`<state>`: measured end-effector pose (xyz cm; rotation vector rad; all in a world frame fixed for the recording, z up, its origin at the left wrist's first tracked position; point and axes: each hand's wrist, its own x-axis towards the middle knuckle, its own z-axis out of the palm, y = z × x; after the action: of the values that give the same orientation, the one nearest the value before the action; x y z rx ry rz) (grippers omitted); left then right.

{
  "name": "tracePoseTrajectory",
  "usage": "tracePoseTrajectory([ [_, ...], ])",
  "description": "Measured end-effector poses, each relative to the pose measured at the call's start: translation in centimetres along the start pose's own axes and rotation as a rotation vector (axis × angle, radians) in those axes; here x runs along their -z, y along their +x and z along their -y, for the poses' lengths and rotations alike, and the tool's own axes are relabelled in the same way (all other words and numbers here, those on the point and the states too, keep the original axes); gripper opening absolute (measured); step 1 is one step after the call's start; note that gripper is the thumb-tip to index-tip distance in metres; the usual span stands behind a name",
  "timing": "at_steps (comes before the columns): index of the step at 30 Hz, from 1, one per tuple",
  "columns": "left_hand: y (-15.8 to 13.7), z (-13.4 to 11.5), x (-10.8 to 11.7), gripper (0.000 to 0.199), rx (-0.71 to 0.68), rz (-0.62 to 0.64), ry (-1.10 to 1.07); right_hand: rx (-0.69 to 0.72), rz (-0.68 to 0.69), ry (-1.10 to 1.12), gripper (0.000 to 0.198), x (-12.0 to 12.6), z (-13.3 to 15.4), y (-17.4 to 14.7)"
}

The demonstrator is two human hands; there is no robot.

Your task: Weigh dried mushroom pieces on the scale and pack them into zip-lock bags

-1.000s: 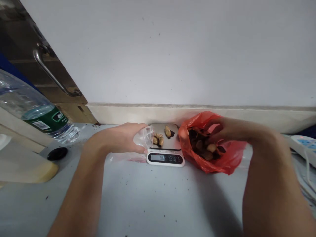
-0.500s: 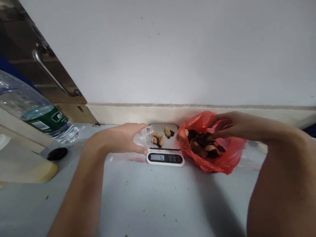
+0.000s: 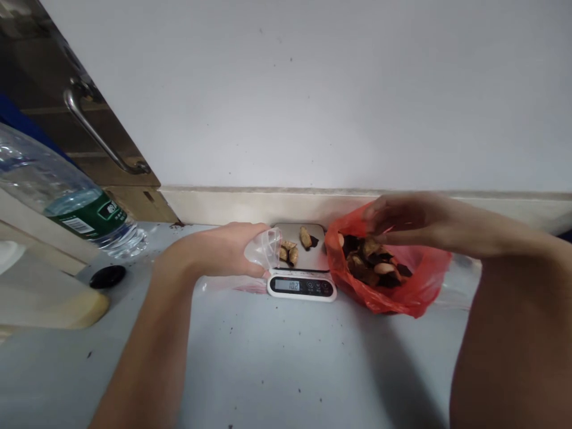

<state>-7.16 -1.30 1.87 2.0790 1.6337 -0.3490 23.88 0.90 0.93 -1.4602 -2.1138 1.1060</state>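
Note:
My left hand (image 3: 227,250) is closed on a clear plastic bag (image 3: 263,249), its mouth facing right at the left side of a small digital scale (image 3: 301,287). Several tan-brown dried pieces (image 3: 288,253) lie at the bag's mouth; whether they are inside it is unclear. Another tan piece (image 3: 305,237) with a dark flake rests on the metal pan. The display seems to read 10.2. Over the opened red plastic bag (image 3: 393,304) is my right hand (image 3: 406,219), thumb and curled fingers apart, slightly blurred. Brown and dark pieces (image 3: 375,265) fill the red bag.
At left stand a water bottle (image 3: 89,208) with a green label and a translucent container (image 3: 44,292). A black oval object (image 3: 108,276) lies between them and my left arm. A white wall (image 3: 313,107) rises behind the grey tabletop (image 3: 268,363).
My right hand has lifted a little from the pieces in the red bag. The scale reading has gone from about 9.6 to 10.2. My left hand keeps its hold on the clear bag.

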Motion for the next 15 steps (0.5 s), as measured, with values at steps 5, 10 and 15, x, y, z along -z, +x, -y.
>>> tracePoseTrajectory([
  [5, 0.0, -0.1, 0.0, 0.092, 0.006, 0.006, 0.003, 0.188, -0.028, 0.065, 0.025, -2.1, 2.4, 1.8],
  [10, 0.0, 0.0, 0.0, 0.079, -0.044, -0.009, -0.024, 0.018, 0.047, -0.087, 0.023, -5.5, 3.7, 5.0],
  [15, 0.0, 0.0, 0.0, 0.076, -0.048, -0.031, -0.022, -0.006, 0.087, -0.196, 0.027, -6.5, 3.4, 6.2],
])
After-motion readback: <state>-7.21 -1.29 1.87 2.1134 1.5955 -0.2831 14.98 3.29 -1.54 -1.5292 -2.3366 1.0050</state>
